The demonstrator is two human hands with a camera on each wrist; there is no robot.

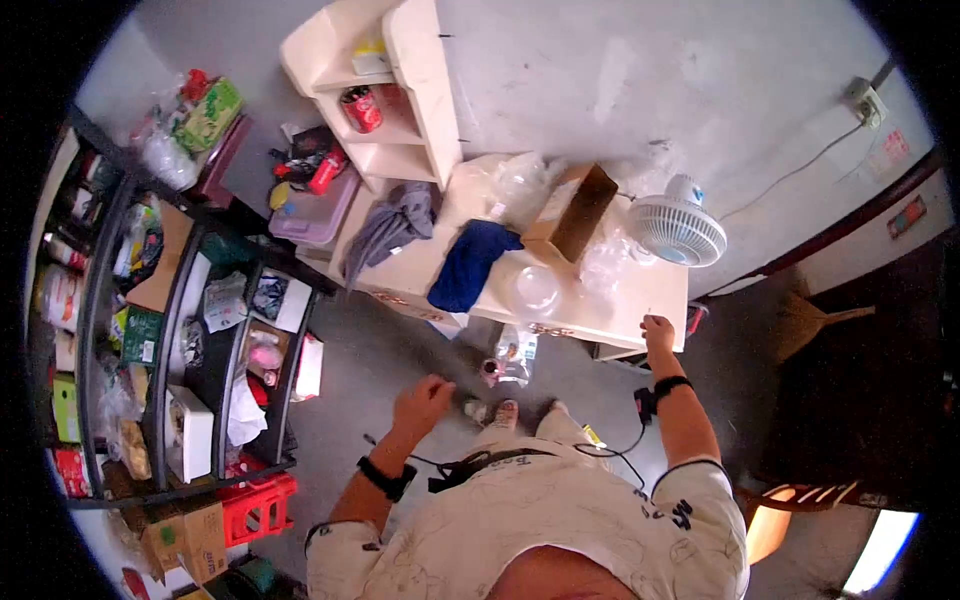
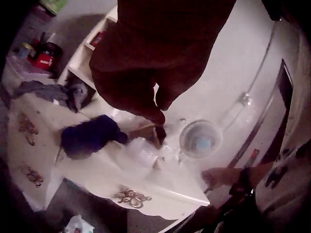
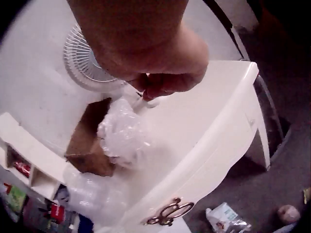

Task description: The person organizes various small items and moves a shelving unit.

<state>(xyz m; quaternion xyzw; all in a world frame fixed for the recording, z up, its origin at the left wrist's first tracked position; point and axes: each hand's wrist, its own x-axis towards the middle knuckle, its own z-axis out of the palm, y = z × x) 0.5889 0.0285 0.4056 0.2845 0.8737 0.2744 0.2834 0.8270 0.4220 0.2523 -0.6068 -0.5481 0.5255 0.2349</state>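
My left hand [image 1: 423, 405] hangs in front of the white table [image 1: 625, 312], its fingers loosely bent and nothing visible in them. My right hand [image 1: 658, 338] is at the table's right front corner, fingers curled toward the thumb; no held thing shows in the right wrist view. Beyond it on the table stands a white fan [image 1: 680, 232]. Crumpled clear plastic [image 3: 125, 133] lies beside an open cardboard box [image 1: 568, 215]. Nearer the front edge is a round clear plastic container [image 1: 537, 288], with a dark blue cloth [image 1: 468, 265] left of it.
A grey cloth [image 1: 395, 230] lies at the table's left, below a white shelf unit [image 1: 430, 90]. Dark shelves [image 1: 170, 340] packed with goods line the left side. A plastic package [image 1: 516, 352] lies on the floor by my feet. The fan's cord [image 1: 800, 165] runs along the wall.
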